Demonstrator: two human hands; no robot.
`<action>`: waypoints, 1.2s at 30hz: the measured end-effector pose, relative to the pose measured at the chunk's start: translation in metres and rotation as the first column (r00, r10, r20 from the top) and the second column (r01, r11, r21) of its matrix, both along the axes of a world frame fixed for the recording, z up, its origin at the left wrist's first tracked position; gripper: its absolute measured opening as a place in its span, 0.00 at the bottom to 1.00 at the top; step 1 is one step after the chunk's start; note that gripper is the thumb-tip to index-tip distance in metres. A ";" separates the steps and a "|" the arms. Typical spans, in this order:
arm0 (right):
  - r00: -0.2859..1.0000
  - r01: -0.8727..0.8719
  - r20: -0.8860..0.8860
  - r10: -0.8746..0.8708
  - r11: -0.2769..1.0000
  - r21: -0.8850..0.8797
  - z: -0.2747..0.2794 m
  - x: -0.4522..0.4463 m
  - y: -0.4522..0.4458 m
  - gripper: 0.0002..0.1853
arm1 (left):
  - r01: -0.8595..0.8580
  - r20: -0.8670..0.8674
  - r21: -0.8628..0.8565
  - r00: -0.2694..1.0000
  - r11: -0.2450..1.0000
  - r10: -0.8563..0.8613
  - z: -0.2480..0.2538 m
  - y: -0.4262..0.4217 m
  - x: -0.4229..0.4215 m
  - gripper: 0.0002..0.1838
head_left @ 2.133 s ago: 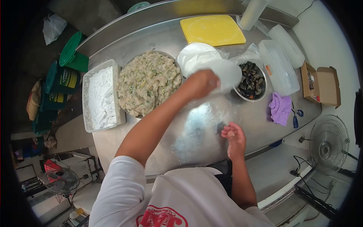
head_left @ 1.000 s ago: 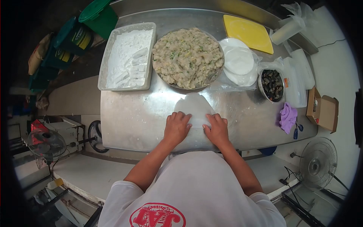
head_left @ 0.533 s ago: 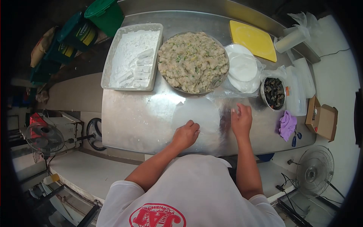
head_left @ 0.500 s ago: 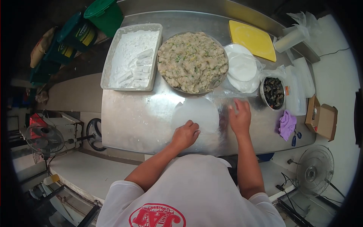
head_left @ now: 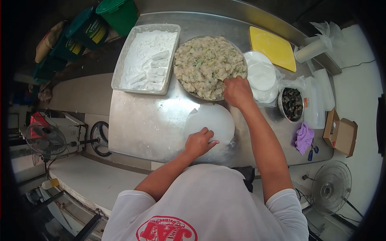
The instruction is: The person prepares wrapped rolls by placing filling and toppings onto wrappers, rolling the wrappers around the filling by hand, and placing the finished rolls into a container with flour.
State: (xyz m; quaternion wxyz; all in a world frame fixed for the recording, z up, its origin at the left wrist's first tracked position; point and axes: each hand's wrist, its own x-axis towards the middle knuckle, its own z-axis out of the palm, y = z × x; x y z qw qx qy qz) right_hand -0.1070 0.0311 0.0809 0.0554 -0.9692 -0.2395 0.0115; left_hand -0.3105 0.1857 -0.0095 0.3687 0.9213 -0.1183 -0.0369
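My right hand (head_left: 238,91) is at the near right rim of a big round bowl, its fingers closed and dipped into the pale, chunky filling (head_left: 209,60) with green flecks. Part of those fingertips is hidden in the mix. Flat on the steel table lies a round, translucent wrapper sheet (head_left: 209,120), its upper left edge uneven. My left hand (head_left: 200,143) rests over the sheet's near edge, fingers bent and thumb apart. Left of the bowl, a plastic tub (head_left: 116,80) holds white powder and several powder-coated rolls (head_left: 155,76).
Right of the bowl lie white round sheets (head_left: 261,76) on plastic and a yellow board (head_left: 273,48). Farther right are a bowl of dark pieces (head_left: 292,104), a clear container (head_left: 315,104), a purple cloth (head_left: 304,138), and an opened cardboard box (head_left: 341,132). A fan (head_left: 329,188) stands below.
My right hand has moved up and left from beside the wrapper sheet into the filling. My left hand stays by the sheet, its thumb now farther out. The view has shifted slightly.
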 end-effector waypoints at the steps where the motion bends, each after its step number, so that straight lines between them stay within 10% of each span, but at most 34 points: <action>1: 1.000 -0.003 -0.020 0.002 0.999 -0.040 0.000 0.000 0.000 0.08 | 0.001 -0.001 -0.004 1.000 1.000 -0.001 -0.001 0.000 0.001 0.18; 14: 0.996 -0.061 0.084 0.043 0.972 0.228 0.013 -0.005 -0.023 0.14 | 0.025 -0.020 -0.044 0.999 0.999 -0.026 -0.002 0.005 0.000 0.18; 20: 0.995 -0.086 -0.040 0.087 0.996 0.036 0.011 0.001 -0.024 0.14 | 0.048 -0.088 -0.060 0.995 0.997 -0.053 0.003 0.007 0.002 0.16; 27: 0.915 -0.058 -0.366 0.170 0.953 0.297 0.041 0.001 -0.026 0.13 | 0.056 -0.112 -0.055 0.992 0.997 -0.062 0.016 0.007 -0.003 0.16; 32: 0.740 0.410 -0.667 0.089 0.726 0.552 0.039 -0.020 -0.039 0.14 | 0.138 -0.030 -0.045 0.990 0.989 -0.139 0.015 0.019 0.001 0.20; 34: 0.665 0.541 -0.663 0.345 0.389 0.745 0.038 -0.039 -0.036 0.22 | 0.106 0.000 -0.135 0.994 0.985 -0.107 0.007 0.025 0.000 0.23; 36: 0.646 0.526 -0.651 0.399 0.385 0.758 0.021 -0.060 -0.037 0.25 | 0.070 0.025 -0.225 0.998 0.972 -0.066 0.002 0.031 -0.001 0.25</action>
